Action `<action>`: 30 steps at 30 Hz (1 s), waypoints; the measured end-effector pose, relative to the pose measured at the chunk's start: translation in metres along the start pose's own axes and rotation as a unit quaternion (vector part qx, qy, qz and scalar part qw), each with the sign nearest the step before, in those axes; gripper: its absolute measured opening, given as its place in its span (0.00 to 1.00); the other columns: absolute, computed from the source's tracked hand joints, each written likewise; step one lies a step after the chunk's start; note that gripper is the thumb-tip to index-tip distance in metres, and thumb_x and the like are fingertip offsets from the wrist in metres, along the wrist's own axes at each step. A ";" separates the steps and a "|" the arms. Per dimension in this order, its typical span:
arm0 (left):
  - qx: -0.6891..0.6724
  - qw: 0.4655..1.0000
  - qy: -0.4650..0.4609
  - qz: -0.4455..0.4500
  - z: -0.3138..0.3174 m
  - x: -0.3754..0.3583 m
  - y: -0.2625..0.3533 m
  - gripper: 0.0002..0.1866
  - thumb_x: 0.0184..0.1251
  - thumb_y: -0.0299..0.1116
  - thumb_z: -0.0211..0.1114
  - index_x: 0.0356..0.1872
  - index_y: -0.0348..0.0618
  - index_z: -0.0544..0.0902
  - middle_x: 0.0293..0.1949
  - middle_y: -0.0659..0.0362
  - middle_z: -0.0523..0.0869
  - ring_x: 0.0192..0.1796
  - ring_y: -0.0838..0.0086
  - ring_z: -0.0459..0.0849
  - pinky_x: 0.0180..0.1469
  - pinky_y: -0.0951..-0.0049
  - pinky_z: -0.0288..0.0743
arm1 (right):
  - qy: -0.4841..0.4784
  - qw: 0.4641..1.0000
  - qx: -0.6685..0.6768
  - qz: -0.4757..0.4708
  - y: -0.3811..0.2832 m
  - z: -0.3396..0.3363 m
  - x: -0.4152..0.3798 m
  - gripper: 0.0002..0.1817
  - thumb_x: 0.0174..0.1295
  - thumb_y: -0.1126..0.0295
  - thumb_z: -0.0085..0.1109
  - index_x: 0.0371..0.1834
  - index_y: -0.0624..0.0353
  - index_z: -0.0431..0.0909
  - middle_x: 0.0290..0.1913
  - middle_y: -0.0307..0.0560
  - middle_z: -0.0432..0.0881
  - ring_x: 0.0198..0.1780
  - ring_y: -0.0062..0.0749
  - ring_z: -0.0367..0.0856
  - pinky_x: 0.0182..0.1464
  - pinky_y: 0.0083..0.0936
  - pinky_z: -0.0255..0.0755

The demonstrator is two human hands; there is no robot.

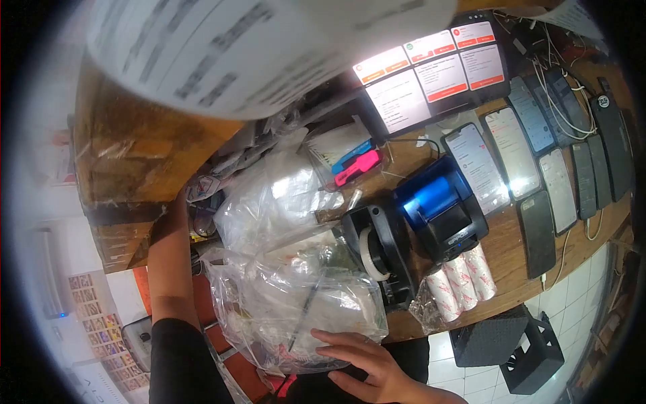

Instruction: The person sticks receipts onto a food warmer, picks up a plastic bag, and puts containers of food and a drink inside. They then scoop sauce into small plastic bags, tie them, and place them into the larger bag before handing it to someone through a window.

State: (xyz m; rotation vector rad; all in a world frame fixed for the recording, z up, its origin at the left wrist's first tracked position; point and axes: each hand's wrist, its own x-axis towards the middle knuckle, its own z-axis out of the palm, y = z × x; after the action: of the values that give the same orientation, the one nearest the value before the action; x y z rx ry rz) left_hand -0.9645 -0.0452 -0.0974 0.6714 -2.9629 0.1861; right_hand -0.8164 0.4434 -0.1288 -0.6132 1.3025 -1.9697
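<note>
My right hand (367,367) is at the lower middle with its fingers apart, fingertips over the near edge of a large clear plastic bag (249,296). Nothing shows between those fingers. The bag looks crumpled, and a thin dark strip (304,313) lies across it. On the left, my left forearm (171,269) comes out of a black sleeve and reaches up beside a brown wooden shelf (134,155), which hides the hand. Just beyond the bag stands a black tape dispenser (380,252) with a roll of tape in it.
A blue and black label printer (441,209) sits beside the dispenser, with white paper rolls (463,279) in front. Several phones (511,151) with cables lie on the wooden table (511,262). Behind are a lit tablet (431,81) and pink and blue highlighters (358,167). Printed paper (256,54) hangs close overhead.
</note>
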 end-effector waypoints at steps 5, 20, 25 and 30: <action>-0.044 0.997 0.043 0.043 -0.025 -0.008 0.000 0.31 0.60 0.43 0.68 0.63 0.40 0.75 0.61 0.48 0.78 0.62 0.55 0.77 0.64 0.59 0.69 | 0.004 1.000 0.004 -0.003 0.005 0.006 -0.004 0.22 0.58 0.79 0.60 0.58 0.62 0.76 0.66 0.54 0.74 0.63 0.49 0.74 0.63 0.40 0.67; -0.184 0.962 -0.014 0.199 0.005 0.033 0.062 0.29 0.67 0.46 0.64 0.65 0.41 0.74 0.61 0.53 0.80 0.61 0.66 0.78 0.63 0.66 0.69 | -0.020 0.998 0.012 0.054 0.030 0.038 -0.013 0.24 0.56 0.80 0.62 0.59 0.61 0.77 0.65 0.55 0.76 0.62 0.50 0.75 0.62 0.39 0.68; -0.068 0.992 -0.004 0.103 0.015 -0.004 -0.013 0.29 0.67 0.46 0.64 0.65 0.41 0.74 0.60 0.53 0.80 0.60 0.66 0.79 0.63 0.66 0.69 | -0.051 0.996 0.018 0.073 0.022 0.038 -0.007 0.21 0.57 0.77 0.63 0.57 0.63 0.78 0.66 0.56 0.74 0.66 0.46 0.74 0.65 0.38 0.66; -0.072 0.995 0.022 0.071 0.025 -0.002 -0.034 0.28 0.67 0.45 0.64 0.64 0.41 0.74 0.60 0.53 0.80 0.60 0.66 0.79 0.63 0.66 0.69 | -0.034 0.996 0.004 0.080 0.017 0.044 -0.006 0.20 0.58 0.77 0.64 0.56 0.64 0.78 0.64 0.57 0.76 0.67 0.46 0.73 0.67 0.38 0.64</action>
State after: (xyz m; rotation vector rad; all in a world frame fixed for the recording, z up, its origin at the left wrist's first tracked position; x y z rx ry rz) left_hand -0.9494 -0.0780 -0.1191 0.4331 -2.9459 -0.0023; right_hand -0.7770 0.4169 -0.1279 -0.5483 1.2623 -1.8079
